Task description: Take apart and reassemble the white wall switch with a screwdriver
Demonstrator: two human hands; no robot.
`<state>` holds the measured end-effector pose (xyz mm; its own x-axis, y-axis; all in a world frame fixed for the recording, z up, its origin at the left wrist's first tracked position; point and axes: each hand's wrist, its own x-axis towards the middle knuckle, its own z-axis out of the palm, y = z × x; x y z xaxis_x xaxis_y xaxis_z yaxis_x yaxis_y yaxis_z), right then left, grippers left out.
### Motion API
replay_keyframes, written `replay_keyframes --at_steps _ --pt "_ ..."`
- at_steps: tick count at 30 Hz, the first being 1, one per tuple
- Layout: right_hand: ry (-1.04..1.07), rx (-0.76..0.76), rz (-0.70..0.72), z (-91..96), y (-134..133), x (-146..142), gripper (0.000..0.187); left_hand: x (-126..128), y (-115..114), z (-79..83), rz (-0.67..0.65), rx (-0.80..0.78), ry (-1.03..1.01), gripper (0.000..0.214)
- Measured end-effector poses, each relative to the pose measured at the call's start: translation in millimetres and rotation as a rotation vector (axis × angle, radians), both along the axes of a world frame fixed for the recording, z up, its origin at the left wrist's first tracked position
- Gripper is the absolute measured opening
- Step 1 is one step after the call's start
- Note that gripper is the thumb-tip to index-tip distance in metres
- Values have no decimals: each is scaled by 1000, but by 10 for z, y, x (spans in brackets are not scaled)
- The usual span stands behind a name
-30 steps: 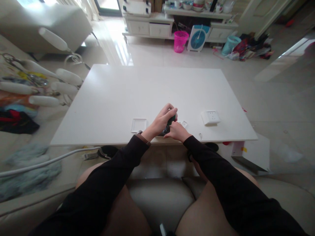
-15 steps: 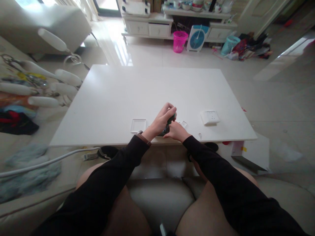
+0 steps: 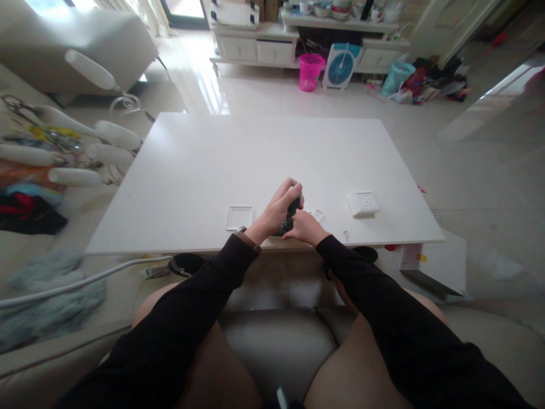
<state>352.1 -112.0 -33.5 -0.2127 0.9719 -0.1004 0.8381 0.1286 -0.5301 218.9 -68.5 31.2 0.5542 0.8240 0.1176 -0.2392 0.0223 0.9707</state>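
My left hand (image 3: pixel 279 207) is closed around the dark green handle of a screwdriver (image 3: pixel 293 205), held upright near the table's front edge. Below it lies a dark part with small metal-looking details (image 3: pixel 285 225), perhaps the back of a socket; my hands cover much of it. My right hand (image 3: pixel 307 227) is closed against the right side of this dark part, thumb toward me. Left of my hands lies a square white frame (image 3: pixel 239 218). A small white piece (image 3: pixel 317 215) sits just beyond my right hand.
On the right of the white table (image 3: pixel 204 165) stands a white wall socket (image 3: pixel 364 203). Near the front edge lies a small clear-looking piece (image 3: pixel 346 235). A white-armed lamp (image 3: pixel 119 133) reaches close to the table's left side.
The screwdriver handle and the fingers of my left hand have turned and shifted slightly left. My right hand keeps its place on the dark part.
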Motion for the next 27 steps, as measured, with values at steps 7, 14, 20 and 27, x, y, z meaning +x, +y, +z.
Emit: replay_keyframes --at_steps 7,14,20,27 --pt "37 38 3 -9 2 2 63 -16 44 30 29 95 62 47" --pt "22 27 4 -6 5 4 60 5 20 -8 7 16 16 45" --pt "49 43 9 18 4 -6 65 4 45 -13 15 72 56 47" --pt "7 11 -1 38 -7 -6 58 9 30 -9 22 32 60 55"
